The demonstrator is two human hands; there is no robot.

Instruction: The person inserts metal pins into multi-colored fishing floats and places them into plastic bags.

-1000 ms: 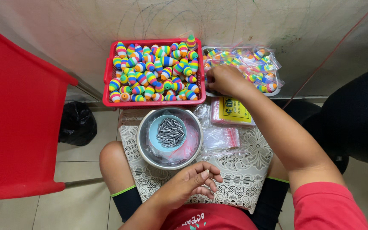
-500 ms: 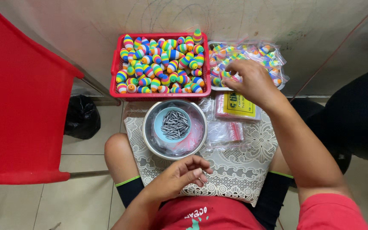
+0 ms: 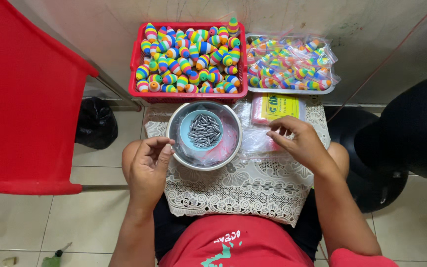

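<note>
Left hand loosely curled at the rim of the steel bowl, thumb and fingertips drawn together, whether on something small cannot be told. Right hand half open over clear plastic bags, fingers bent and slightly apart, nothing plainly gripped.

Far left: red plastic chair, with a black bag on the tiled floor just beside it. Next, under both hands, a white lace cloth draped across the lap. On it, steel bowl lined with plastic, holding a small blue dish filled with grey metal weights. Beyond the bowl, against the wall, a red basket heaped with rainbow-striped floats. Right of the basket, a metal tray of bagged floats. Below the tray, beside the right hand, a yellow and pink packet and the clear plastic bags.
</note>
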